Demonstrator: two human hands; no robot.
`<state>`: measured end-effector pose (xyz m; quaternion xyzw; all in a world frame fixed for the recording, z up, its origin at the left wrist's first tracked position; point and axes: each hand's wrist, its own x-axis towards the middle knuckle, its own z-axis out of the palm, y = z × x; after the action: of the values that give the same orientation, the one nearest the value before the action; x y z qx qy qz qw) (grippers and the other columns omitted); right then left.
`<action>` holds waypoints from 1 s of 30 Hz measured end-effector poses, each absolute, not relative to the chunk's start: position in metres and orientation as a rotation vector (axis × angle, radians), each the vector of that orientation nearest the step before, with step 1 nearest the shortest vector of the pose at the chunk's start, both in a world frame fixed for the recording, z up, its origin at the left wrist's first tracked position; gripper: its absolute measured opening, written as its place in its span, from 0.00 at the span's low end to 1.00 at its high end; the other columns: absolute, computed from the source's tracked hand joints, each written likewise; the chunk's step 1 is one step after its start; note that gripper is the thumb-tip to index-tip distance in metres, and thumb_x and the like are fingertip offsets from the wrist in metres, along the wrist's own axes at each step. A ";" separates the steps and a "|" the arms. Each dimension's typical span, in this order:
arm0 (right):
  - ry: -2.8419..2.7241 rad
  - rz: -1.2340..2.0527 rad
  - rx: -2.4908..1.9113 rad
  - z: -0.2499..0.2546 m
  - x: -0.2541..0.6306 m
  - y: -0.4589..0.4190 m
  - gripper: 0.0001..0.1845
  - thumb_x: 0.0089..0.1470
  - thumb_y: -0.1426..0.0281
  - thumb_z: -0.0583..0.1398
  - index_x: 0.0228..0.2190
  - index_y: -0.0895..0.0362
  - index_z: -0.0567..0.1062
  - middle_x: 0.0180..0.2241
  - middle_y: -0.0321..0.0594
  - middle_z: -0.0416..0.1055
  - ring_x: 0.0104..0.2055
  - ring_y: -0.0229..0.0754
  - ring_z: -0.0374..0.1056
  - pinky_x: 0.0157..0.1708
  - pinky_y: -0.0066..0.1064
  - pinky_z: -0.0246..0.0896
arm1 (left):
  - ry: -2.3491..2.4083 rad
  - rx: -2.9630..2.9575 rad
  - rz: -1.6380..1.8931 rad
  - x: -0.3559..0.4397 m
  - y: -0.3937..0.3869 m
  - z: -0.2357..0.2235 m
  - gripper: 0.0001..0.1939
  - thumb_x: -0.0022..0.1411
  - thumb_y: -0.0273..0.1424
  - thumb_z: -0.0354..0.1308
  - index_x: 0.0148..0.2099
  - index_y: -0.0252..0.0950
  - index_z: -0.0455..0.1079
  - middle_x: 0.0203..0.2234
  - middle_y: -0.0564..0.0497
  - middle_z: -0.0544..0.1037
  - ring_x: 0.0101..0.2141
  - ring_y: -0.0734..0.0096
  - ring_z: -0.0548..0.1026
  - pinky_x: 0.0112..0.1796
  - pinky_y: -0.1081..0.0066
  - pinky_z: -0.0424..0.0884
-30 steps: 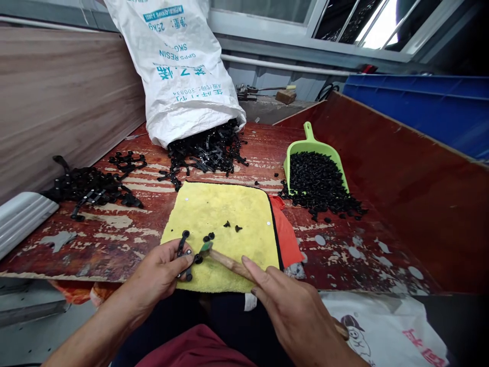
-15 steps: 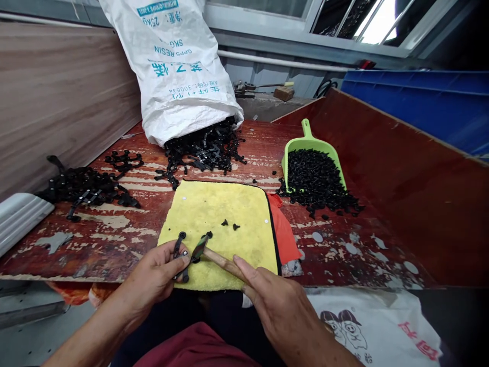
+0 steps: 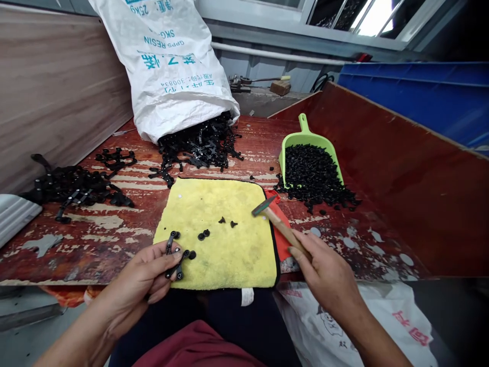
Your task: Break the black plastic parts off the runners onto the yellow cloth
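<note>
My left hand (image 3: pixel 155 267) pinches a black plastic part with several arms (image 3: pixel 179 260) over the near left corner of the yellow cloth (image 3: pixel 237 260). A round black piece sits at the end of one arm. In my right hand (image 3: pixel 324 265) is a hammer (image 3: pixel 280 223), gripped by its wooden handle, its head raised over the cloth's right edge. Two round black pieces (image 3: pixel 204 235) lie close together on the cloth. Farther back on it are two small black plugs (image 3: pixel 228 222). My fingers partly cover the black part.
A white woven sack (image 3: pixel 179 76) spills black parts (image 3: pixel 202 142) at the back. More parts (image 3: pixel 80 186) are heaped on the left. A green dustpan (image 3: pixel 303 127) holds small black pieces (image 3: pixel 313 168) at the right. Wooden boards (image 3: pixel 405 183) flank the worn red table (image 3: pixel 110 224).
My right hand has moved right and lifted the hammer away from the black part. Two round black pieces now show on the cloth. My left hand has shifted slightly left, still holding the part.
</note>
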<state>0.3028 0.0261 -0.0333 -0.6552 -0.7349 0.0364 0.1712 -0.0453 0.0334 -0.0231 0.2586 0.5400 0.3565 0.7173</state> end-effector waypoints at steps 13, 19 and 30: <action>-2.208 0.403 -1.362 -0.015 0.199 0.031 0.07 0.64 0.70 0.58 0.38 0.52 0.77 0.33 0.37 0.73 0.39 0.43 0.64 0.43 0.36 0.52 | 1.243 0.531 0.803 -0.043 0.034 -0.025 0.14 0.56 0.36 0.69 0.36 0.34 0.69 0.14 0.61 0.66 0.14 0.89 0.42 0.13 0.85 0.47; -2.313 0.514 -1.303 -0.027 0.143 0.049 0.04 0.58 0.70 0.63 0.36 0.50 0.77 0.33 0.32 0.72 0.40 0.42 0.63 0.41 0.36 0.48 | 1.219 0.546 0.815 -0.042 0.034 -0.022 0.15 0.54 0.37 0.70 0.35 0.33 0.70 0.15 0.61 0.66 0.14 0.89 0.43 0.13 0.85 0.48; -2.214 0.588 -1.355 -0.033 0.137 0.051 0.02 0.56 0.68 0.66 0.32 0.51 0.78 0.33 0.31 0.74 0.40 0.41 0.63 0.42 0.37 0.45 | 1.247 0.560 0.780 -0.040 0.035 -0.020 0.16 0.51 0.39 0.71 0.33 0.35 0.70 0.14 0.62 0.64 0.14 0.88 0.44 0.13 0.84 0.48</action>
<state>0.1372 0.0509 -0.0326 -0.4945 -0.8079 0.2145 0.2380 -0.0400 0.0351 -0.0201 0.2518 0.5613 0.3508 0.7060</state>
